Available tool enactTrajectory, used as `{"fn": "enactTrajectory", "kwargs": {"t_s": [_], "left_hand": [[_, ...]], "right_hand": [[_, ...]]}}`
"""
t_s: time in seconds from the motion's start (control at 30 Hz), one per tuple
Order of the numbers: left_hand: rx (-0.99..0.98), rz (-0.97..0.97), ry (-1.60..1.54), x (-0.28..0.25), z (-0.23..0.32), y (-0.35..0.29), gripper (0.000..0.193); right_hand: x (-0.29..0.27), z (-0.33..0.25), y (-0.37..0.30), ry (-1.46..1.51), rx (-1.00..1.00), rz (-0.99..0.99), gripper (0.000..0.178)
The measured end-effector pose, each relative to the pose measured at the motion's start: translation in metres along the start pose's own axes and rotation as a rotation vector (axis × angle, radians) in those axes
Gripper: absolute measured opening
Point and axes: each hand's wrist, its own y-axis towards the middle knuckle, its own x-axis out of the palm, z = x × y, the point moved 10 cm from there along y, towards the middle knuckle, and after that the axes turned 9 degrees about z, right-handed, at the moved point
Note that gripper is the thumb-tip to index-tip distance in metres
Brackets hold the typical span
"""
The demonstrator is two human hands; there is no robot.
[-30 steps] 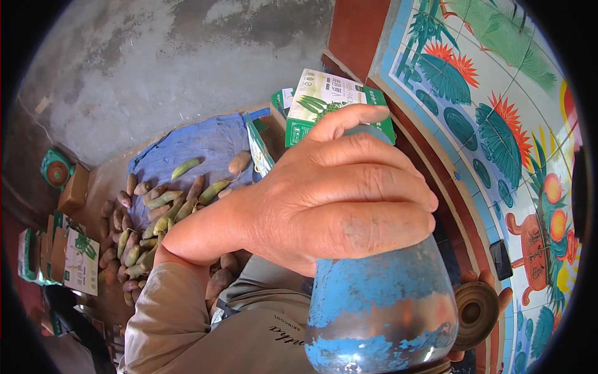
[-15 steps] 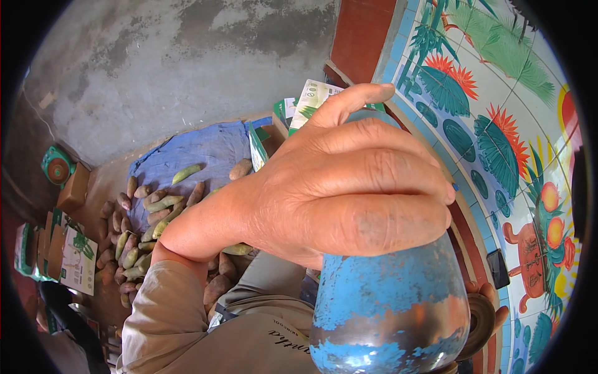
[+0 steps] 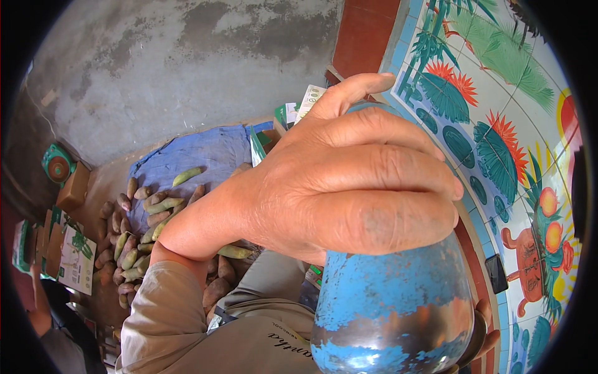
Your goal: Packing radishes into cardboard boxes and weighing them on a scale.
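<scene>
On my feed I've got L hand [image 3: 349,187] clamped round the upper part of the worn blue vessel [image 3: 392,305], fingers curled over. Vessel's lower R of ctr, wide end toward bottom edge, beside the shirt [image 3: 249,346]. R hand [image 3: 491,340] mostly hidden behind it; I can't tell its grip. Tubers [image 3: 131,257] piled L.

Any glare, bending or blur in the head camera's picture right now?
Head view: bright glare sits low on the worn blue metal flask; head view: the painted tile wall bows with the fisheye; head view: skin creases on the left hand look fairly crisp.
</scene>
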Motion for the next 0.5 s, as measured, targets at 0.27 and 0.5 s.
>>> {"fn": "enactTrajectory", "kwargs": {"t_s": [0.27, 0.5], "left_hand": [[-0.007, 0.006, -0.011, 0.0021, -0.0002, 0.0004, 0.041], [-0.006, -0.006, -0.006, 0.0034, -0.0014, -0.0001, 0.040]], "right_hand": [[0.0004, 0.0010, -0.0045, 0.036, 0.052, -0.004, 0.048], [-0.0028, 0.0020, -0.0056, 0.049, 0.072, -0.001, 0.047]]}}
